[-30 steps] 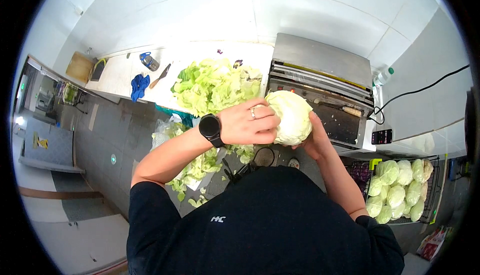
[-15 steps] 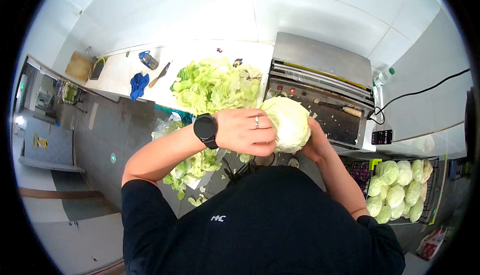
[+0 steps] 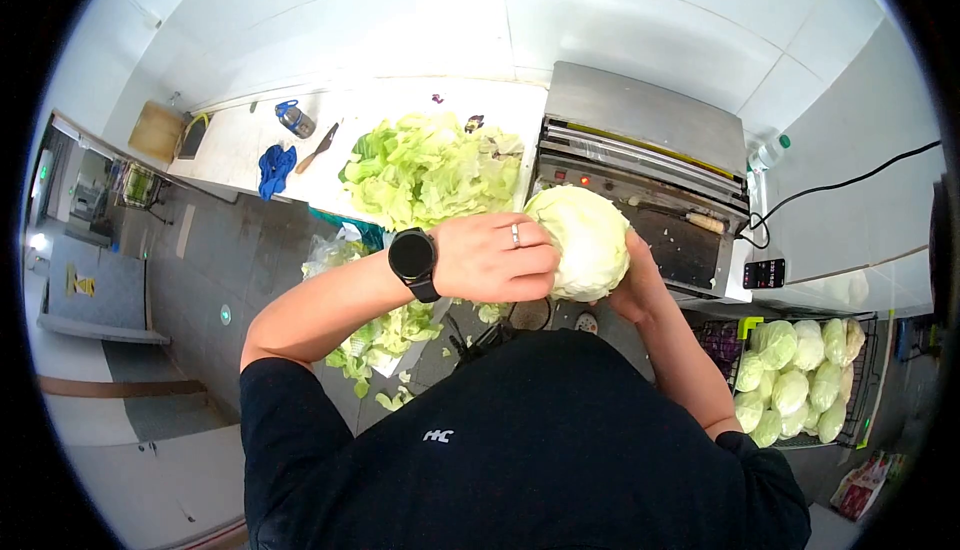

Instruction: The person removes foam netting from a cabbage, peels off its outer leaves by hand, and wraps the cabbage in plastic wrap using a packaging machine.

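Observation:
A pale green cabbage (image 3: pixel 582 244) is held between my two hands, in front of the wrapping machine (image 3: pixel 640 185). My left hand (image 3: pixel 497 256), with a ring and a black watch at the wrist, presses against the cabbage's left side with bent fingers; its fingertips are partly hidden. My right hand (image 3: pixel 636 280) cups the lower right side of the cabbage, some of its fingers out of sight beneath. Behind my left hand, loose cabbage leaves (image 3: pixel 430 172) lie heaped on the white counter (image 3: pixel 365 100).
On the counter's left are a knife (image 3: pixel 318 148), a blue cloth (image 3: pixel 276 170) and a bottle (image 3: pixel 294 120). More leaves (image 3: pixel 385 345) lie low beside my body. Wrapped cabbages (image 3: pixel 790 390) fill a crate at the right. A phone (image 3: pixel 764 274) hangs by the machine.
Over the last second the cabbage has turned a little and shifted down, then slightly back up and right. My left hand stays against it and my right hand keeps supporting it.

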